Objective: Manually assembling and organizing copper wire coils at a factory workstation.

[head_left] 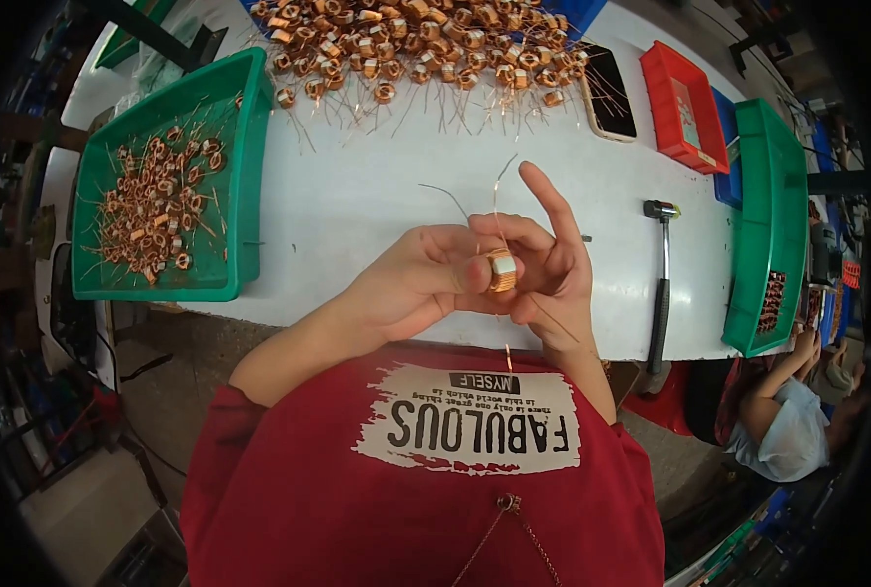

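1. Both your hands meet over the front edge of the white tabletop (357, 205). Your left hand (426, 279) has its fingers closed on a small copper-wound toroid coil (501, 270), thumb pressing on its face. Your right hand (551, 269) cups it from the other side with the fingers curled round it, and the index finger sticks straight up.

2. Watch the loose wire leads (499, 186) springing up out of the coil. They're thin and whippy, so I'd guess one could slip off your finger and let a turn loosen.

3. The coil hangs right at the tabletop's edge, above your lap. If you lose the pinch, it probably drops to the floor, not onto the tabletop.

4. The hammer (661, 284) lies close by your right hand with its handle reaching the front edge. A bump from your elbow might knock it off.

5. The phone (609, 93) sits just beside the loose pile of coils (426, 49), so stray wire ends could scratch it.

6. Count: one coil in hand, one hammer, one phone, two green trays (left tray (245, 176) full of coils, right tray (768, 225)), one red bin (685, 103). Loose coils are too many to count.
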The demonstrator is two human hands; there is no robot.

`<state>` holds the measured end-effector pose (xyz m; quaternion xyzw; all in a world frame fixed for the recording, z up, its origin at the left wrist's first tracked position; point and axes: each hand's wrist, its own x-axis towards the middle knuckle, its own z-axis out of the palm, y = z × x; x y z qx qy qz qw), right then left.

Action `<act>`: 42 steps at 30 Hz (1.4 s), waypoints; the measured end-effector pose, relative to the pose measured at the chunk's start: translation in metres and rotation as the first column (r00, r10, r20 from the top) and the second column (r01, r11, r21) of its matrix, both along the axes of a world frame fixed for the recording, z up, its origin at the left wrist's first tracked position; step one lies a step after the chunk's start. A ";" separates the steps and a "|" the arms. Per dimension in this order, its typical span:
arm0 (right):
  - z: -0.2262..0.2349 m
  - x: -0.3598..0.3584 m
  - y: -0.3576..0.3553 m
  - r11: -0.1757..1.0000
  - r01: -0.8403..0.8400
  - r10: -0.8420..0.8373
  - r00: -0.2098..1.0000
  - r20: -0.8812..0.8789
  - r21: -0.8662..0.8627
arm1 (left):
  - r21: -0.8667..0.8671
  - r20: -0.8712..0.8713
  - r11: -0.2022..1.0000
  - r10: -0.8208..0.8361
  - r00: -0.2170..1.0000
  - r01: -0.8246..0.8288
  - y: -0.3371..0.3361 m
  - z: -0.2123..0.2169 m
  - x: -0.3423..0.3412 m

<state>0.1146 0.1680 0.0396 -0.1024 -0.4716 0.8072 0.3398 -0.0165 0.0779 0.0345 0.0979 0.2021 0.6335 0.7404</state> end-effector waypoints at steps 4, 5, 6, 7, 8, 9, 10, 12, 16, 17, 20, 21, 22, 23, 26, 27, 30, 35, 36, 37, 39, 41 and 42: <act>-0.004 0.001 -0.002 0.991 0.090 -0.096 0.994 -0.055 -0.099 | -0.064 -0.024 0.997 -0.037 0.999 0.035 0.003 -0.002 0.001; -0.009 0.003 -0.002 0.980 0.172 -0.179 0.982 -0.064 -0.099 | -0.096 -0.014 0.994 -0.062 0.998 0.060 0.005 -0.001 0.003; -0.010 0.004 0.000 0.982 0.152 -0.160 0.985 -0.069 -0.109 | -0.105 -0.021 0.994 -0.042 0.999 0.040 0.006 -0.001 0.004; -0.009 0.005 0.001 0.980 0.198 -0.198 0.980 -0.027 -0.013 | -0.115 -0.032 0.992 -0.057 0.998 0.053 0.006 -0.002 0.005; -0.010 0.006 0.002 0.967 0.238 -0.240 0.971 0.011 0.086 | -0.125 -0.043 0.990 -0.073 0.996 0.067 0.005 -0.002 0.005; -0.011 0.009 0.004 0.970 0.229 -0.230 0.973 0.010 0.081 | -0.129 -0.045 0.990 -0.063 0.997 0.057 0.005 -0.002 0.005; -0.012 0.012 0.006 0.972 0.216 -0.222 0.973 0.056 0.094 | -0.134 -0.059 0.990 -0.063 0.996 0.054 0.005 -0.001 0.005; -0.014 0.016 0.008 0.974 0.191 -0.208 0.967 0.149 0.122 | -0.142 -0.087 0.988 -0.065 0.994 0.052 0.006 0.003 0.005; -0.021 0.017 0.009 0.986 0.137 -0.151 0.975 0.166 0.092 | -0.109 -0.071 0.992 -0.079 0.994 0.071 0.005 0.003 0.006; -0.024 0.017 0.009 0.991 0.116 -0.126 0.981 0.150 0.071 | -0.089 -0.056 0.993 -0.086 0.995 0.080 0.004 0.003 0.006; -0.032 0.021 0.012 0.988 -0.018 0.000 0.993 0.117 0.156 | -0.067 -0.066 0.996 -0.056 0.996 0.051 0.002 0.000 0.005; -0.028 0.020 0.011 0.986 0.002 -0.025 0.990 0.136 0.166 | -0.055 -0.047 0.996 -0.079 0.996 0.076 0.002 0.001 0.005; -0.022 0.018 0.009 0.968 -0.040 -0.011 0.980 0.200 0.247 | -0.058 -0.053 0.997 -0.055 0.997 0.052 0.002 0.005 0.004; -0.018 0.017 0.007 0.943 -0.089 0.001 0.964 0.266 0.320 | -0.062 -0.060 0.998 -0.030 0.998 0.027 0.003 0.006 0.005; -0.013 0.010 0.007 0.943 -0.047 -0.025 0.977 0.210 0.330 | -0.078 -0.095 0.996 -0.049 0.994 0.042 0.004 0.001 0.008; -0.013 0.007 0.008 0.943 -0.043 -0.015 0.985 0.170 0.330 | -0.091 -0.125 0.996 -0.037 0.991 0.026 0.004 0.000 0.008; -0.015 0.007 0.012 0.971 -0.011 -0.008 0.997 0.079 0.239 | -0.103 -0.162 0.995 -0.012 0.987 -0.005 0.005 -0.002 0.011; -0.024 0.003 0.012 0.999 0.024 -0.027 0.997 -0.068 -0.043 | -0.116 -0.148 0.990 0.058 0.987 -0.075 0.005 0.000 0.017; -0.025 0.003 0.012 0.999 0.015 -0.017 0.997 -0.071 -0.031 | -0.129 -0.119 0.987 0.077 0.990 -0.093 0.005 0.002 0.019; -0.025 0.002 0.011 1.000 0.007 -0.008 0.997 -0.074 -0.017 | -0.141 -0.089 0.984 0.097 0.991 -0.109 0.005 0.004 0.020; -0.019 0.001 0.006 1.000 -0.012 0.012 0.999 -0.050 0.003 | -0.154 -0.060 0.980 0.117 0.991 -0.125 0.004 0.009 0.019; -0.014 0.000 0.004 1.000 -0.020 0.021 0.999 -0.024 0.010 | -0.153 -0.275 0.982 0.062 0.959 -0.107 0.003 0.014 0.016; -0.018 -0.001 0.007 0.990 -0.092 0.092 0.996 0.005 0.106 | -0.153 -0.378 0.984 0.032 0.925 -0.096 0.002 0.016 0.014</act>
